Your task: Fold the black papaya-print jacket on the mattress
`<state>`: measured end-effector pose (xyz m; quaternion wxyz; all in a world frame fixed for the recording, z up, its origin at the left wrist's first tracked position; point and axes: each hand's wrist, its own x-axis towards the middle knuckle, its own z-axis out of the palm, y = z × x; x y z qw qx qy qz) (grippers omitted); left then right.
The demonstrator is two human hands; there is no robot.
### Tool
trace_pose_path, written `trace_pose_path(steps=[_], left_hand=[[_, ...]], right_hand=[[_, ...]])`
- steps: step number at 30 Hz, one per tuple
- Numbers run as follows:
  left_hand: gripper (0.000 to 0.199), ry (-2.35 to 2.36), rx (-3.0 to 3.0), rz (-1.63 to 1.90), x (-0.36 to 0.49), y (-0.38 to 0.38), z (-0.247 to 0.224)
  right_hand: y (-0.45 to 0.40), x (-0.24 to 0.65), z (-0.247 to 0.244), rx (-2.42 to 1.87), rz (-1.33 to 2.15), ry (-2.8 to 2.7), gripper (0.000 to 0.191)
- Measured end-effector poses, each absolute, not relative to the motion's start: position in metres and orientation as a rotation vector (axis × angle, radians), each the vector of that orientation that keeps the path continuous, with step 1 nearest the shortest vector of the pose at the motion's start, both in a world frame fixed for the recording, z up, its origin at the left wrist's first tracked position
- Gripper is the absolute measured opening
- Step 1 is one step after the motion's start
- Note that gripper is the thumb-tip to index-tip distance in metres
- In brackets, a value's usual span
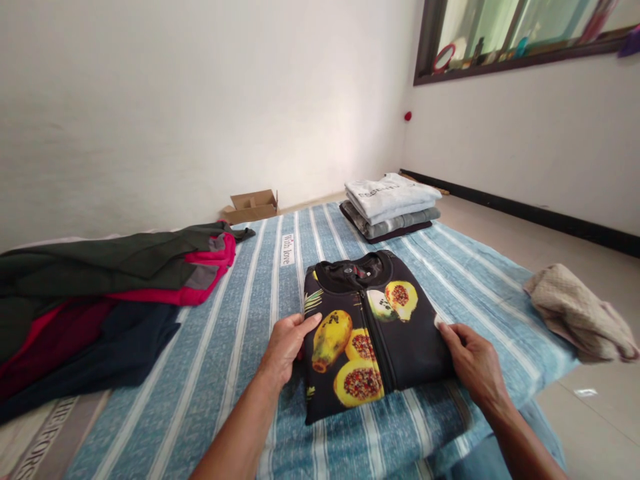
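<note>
The left hand [287, 347] and right hand [475, 363] are nearly closed on 2 opposite sides of the fruit-print jacket [373, 337], thumbs uppermost, probably to keep its fold square. It lies between them, zip upward. Ahead of the right hand sits a folded stack [390, 207], presumably piled for neatness; beyond the left, a cardboard box [253, 208] stands open, its contents unclear.

You are in a home, apparently a bedroom: the blue striped bed [255, 287] before you reads "With love" and bears 1 stack of folded clothes [393, 207] and 1 loose heap of garments [145, 267], while 1 round mirror [444, 59] stands at the window [495, 23].
</note>
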<state>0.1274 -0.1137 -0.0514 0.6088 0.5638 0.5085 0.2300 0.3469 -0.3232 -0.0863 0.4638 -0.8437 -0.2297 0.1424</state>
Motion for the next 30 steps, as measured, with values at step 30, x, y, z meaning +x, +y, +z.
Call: trace_pose_path(steps=[30], left_hand=[[0.031, 1.149, 1.297, 0.467, 0.12, -0.121, -0.048]], right_hand=[[-0.323, 0.356, -0.088, -2.076, 0.48, -0.571, 0.046]])
